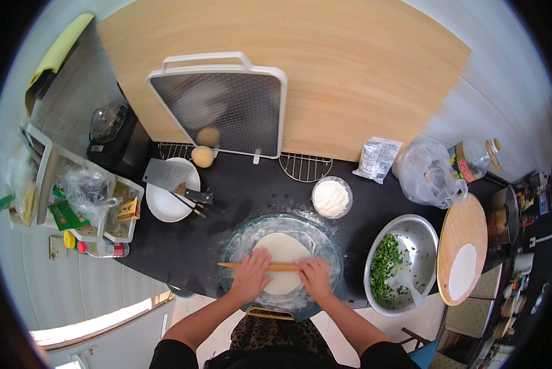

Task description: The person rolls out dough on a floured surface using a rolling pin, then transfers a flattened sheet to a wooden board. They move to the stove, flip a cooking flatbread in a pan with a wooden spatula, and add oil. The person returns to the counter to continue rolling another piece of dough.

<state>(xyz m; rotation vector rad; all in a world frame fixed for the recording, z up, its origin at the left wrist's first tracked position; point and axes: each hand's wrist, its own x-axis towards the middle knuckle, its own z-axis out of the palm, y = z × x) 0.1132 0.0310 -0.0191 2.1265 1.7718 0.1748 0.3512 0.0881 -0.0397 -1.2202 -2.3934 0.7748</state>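
Note:
A round, flat sheet of dough (pixel 283 246) lies on a floured, dark green round board (pixel 324 300) at the counter's front edge. Across the dough rests a tapered wooden rolling pin (pixel 280 267). My left hand (pixel 252 272) presses on the pin left of its middle, fingers laid over it and thumb spread. Near the pin's right end is my right hand (pixel 314 275), its fingers bent over the wood. Just beyond the board stands a clear bowl of flour (pixel 331 198). The pin's right tip is hidden by my right hand.
To the right are a metal bowl (pixel 423 226) with chopped greens (pixel 384 272) and a white spoon, and a wooden board (pixel 469 217) holding another dough round (pixel 462 272). A cleaver (pixel 165 174) lies across a white bowl (pixel 165 207) at left, near plastic baskets (pixel 119 233).

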